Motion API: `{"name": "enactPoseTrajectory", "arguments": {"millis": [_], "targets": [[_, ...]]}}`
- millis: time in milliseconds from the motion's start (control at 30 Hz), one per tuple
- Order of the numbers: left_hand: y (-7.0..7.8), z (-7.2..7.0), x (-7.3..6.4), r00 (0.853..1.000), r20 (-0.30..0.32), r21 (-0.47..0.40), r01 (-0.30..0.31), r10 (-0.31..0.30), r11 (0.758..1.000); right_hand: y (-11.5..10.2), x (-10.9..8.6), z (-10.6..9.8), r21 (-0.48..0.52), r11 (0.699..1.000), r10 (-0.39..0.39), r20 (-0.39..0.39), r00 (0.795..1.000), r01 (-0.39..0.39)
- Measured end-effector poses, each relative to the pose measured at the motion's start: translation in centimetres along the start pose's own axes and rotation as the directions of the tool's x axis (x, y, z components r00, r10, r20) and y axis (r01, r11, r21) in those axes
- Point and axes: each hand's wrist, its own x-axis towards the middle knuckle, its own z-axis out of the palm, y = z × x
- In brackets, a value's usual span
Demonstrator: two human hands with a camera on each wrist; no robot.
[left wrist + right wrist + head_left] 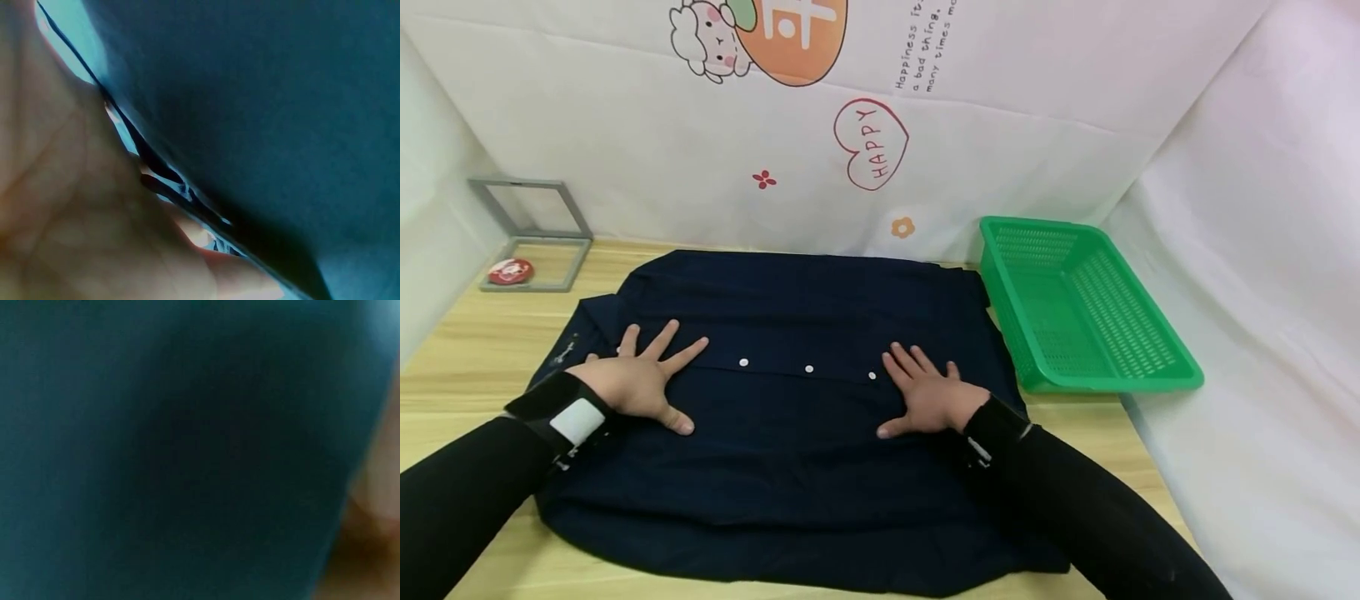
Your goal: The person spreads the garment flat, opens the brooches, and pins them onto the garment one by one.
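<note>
A dark navy buttoned shirt [790, 492] lies spread sideways over the wooden table, its collar end at the left. Small white buttons run in a row across its middle. My left hand [638, 382] rests on the cloth near the collar, fingers spread wide. Farther right, my right hand [928, 398] lies on the shirt beside the rightmost visible button, its fingers straight and the thumb out to the side. In the left wrist view the palm [69, 206] sits close against the dark fabric [269, 112]. Blurred cloth [187, 450] fills most of the right wrist view.
A green plastic basket [1018, 321] stands at the right, next to the shirt's edge. At the back left is an open grey frame-like case [580, 265] with a round red badge [511, 271] in it. A printed white cloth [1037, 150] hangs behind the table [445, 342].
</note>
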Motion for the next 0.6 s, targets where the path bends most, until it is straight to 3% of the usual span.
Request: {"name": "enactPoseTrajectory", "arguments": {"millis": [100, 233, 367, 500, 600], "targets": [[-0.3, 0.2, 0.1, 1.000, -0.005, 0.005, -0.004, 0.004, 1.000, 2.3, -0.7, 0.4, -0.016, 0.998, 0.056, 0.021, 0.998, -0.056], [-0.3, 0.2, 0.0, 1.000, -0.012, 0.009, -0.013, 0.013, 1.000, 4.8, -1.2, 1.3, 0.043, 0.997, 0.065, -0.007, 0.998, -0.065], [0.6, -0.3, -0.1, 1.000, -0.013, -0.002, -0.024, 0.024, 1.000, 6.1, -1.6, 1.7, 0.058, 0.995, 0.079, -0.020, 0.997, -0.078], [1.4, -0.5, -1.4, 0.991, -0.114, 0.061, -0.063, 0.070, 0.996, 5.1, -3.1, 1.0, 0.067, 0.997, 0.055, -0.095, 0.994, -0.049], [1.5, 0.2, -3.5, 0.964, -0.239, 0.140, -0.085, 0.117, 0.987, 3.6, -5.4, 1.3, 0.072, 0.997, -0.002, -0.183, 0.983, 0.016]]}}
